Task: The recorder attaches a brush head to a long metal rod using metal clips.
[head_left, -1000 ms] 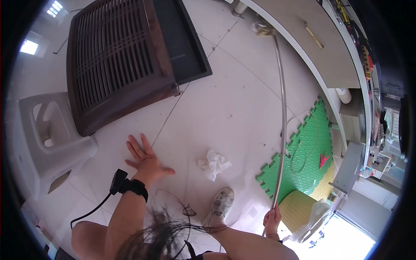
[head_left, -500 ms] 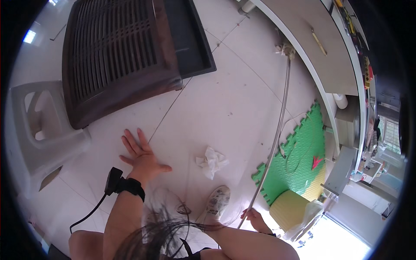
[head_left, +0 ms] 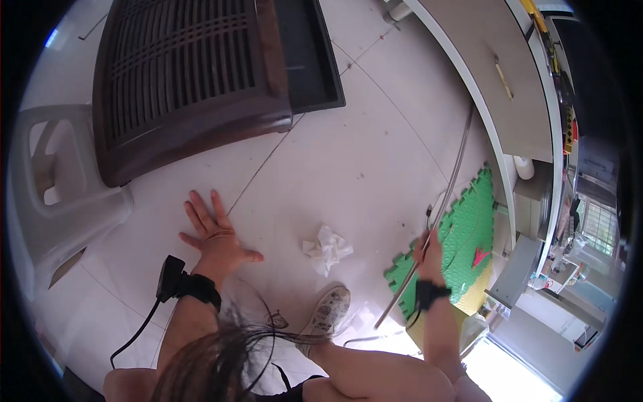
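My left hand (head_left: 218, 234) rests palm down on the pale tiled floor (head_left: 375, 154), its fingers spread. My right hand (head_left: 429, 254) is wrapped round a long, thin metal pole (head_left: 455, 166). The pole slants away from me, and its far end is hidden beneath the white-edged cabinet (head_left: 502, 74). Its near end sticks out below my right hand, close to the floor. A crumpled white tissue (head_left: 327, 250) lies between my two hands, just ahead of my shoe (head_left: 330, 310).
A dark brown slatted wooden piece (head_left: 194, 144) and a black tray (head_left: 308, 63) stand at the far left. Nearer is a grey plastic stool (head_left: 74, 214). Green foam matting (head_left: 462, 234) with a red object (head_left: 480, 256) on it lies to the right, by a cord. Loose hair hangs low in view.
My right hand has moved forward along the pole and grips it farther up. The pole has gone farther under the cabinet, hiding the clump at its far end. My left hand stays planted.
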Motion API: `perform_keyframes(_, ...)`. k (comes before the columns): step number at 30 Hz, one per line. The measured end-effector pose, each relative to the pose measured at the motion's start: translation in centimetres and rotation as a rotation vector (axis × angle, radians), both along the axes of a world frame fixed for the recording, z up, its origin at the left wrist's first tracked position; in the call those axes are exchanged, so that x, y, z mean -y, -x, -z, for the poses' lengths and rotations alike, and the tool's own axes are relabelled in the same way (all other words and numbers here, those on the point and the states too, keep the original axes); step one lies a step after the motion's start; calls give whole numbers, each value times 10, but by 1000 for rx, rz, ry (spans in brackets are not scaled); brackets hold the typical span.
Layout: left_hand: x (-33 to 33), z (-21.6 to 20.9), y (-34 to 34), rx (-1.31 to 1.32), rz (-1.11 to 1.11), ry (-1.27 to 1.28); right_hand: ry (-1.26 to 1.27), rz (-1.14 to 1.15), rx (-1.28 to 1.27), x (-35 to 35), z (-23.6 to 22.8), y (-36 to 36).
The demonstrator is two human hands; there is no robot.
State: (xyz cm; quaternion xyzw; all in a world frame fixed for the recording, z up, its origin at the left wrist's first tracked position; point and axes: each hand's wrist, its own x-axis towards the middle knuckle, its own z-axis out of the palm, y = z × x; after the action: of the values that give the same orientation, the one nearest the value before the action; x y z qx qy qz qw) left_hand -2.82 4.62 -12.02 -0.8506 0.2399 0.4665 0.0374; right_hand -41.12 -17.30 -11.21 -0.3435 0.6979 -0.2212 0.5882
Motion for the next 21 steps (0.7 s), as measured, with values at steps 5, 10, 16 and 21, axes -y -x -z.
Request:
perform_keyframes(5, 1, 2, 3, 51, 1, -1, 24, 82, 20, 118, 1, -41)
perform_keyframes(10, -2, 10, 3, 44, -3, 10, 15, 127, -14, 125, -1, -11)
perform_keyframes(16, -7, 2, 0, 61, -21, 28, 38, 105, -309, -5, 8, 41)
perform_keyframes(21, 3, 9, 6, 53, 8, -4, 126, 79, -438, -114, -15, 99)
